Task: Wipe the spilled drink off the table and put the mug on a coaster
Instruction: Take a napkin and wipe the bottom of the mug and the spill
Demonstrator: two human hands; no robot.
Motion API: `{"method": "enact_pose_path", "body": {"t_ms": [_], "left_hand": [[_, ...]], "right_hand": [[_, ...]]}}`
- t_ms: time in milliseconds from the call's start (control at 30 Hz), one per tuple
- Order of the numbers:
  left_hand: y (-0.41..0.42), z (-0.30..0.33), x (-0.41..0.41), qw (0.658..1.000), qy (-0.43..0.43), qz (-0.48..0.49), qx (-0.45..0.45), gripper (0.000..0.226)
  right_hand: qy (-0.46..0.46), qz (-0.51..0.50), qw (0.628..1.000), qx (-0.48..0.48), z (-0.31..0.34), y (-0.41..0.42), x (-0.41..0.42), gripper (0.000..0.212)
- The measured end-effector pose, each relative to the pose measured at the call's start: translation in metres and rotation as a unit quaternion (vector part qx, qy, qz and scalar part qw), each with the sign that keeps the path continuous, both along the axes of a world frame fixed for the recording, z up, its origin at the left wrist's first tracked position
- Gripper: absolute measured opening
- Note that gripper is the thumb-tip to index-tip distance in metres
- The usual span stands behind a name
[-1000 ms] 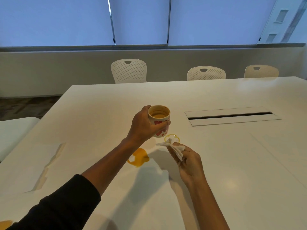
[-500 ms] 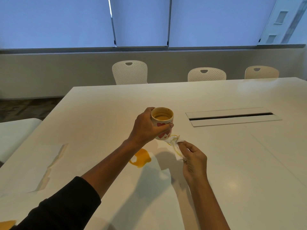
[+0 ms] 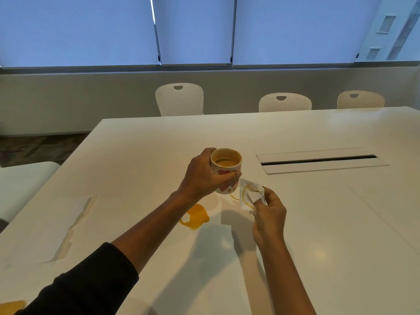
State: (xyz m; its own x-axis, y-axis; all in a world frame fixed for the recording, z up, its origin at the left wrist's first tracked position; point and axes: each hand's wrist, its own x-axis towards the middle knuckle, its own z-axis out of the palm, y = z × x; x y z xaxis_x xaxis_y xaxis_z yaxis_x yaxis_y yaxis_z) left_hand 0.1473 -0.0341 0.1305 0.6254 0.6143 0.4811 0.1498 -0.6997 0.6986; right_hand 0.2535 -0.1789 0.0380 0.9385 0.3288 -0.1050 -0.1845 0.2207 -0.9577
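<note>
Two hands: left hand (image 3: pixel 202 176) grips upright mug (image 3: pixel 226 170), right hand (image 3: pixel 269 214) pinches crumpled tissue (image 3: pixel 251 193).

- Single head-worn wide-angle view, no second view.
- Looks forward and down across white table (image 3: pixel 295 223) toward chairs (image 3: pixel 179 98) and window blinds (image 3: pixel 195 30).
- Hands close, near frame centre.

Left hand (image 3: pixel 204 176) is up off the counter, fingers and thumb wrapped round the mug (image 3: pixel 226 170), black sleeve pushed up the forearm. Right hand (image 3: pixel 269 215) sits just beside it, bare forearm, pinching a tissue (image 3: pixel 252 192) at its fingertips.
</note>
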Motion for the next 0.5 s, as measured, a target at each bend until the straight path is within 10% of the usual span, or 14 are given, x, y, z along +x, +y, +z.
{"method": "enact_pose_path", "body": {"t_ms": [500], "left_hand": [[0.0,0.003,0.001,1.0,-0.001,-0.019,0.023,0.076]], "right_hand": [[-0.161,-0.014,0.986,-0.031,0.009,0.023,-0.016,0.024]]}}
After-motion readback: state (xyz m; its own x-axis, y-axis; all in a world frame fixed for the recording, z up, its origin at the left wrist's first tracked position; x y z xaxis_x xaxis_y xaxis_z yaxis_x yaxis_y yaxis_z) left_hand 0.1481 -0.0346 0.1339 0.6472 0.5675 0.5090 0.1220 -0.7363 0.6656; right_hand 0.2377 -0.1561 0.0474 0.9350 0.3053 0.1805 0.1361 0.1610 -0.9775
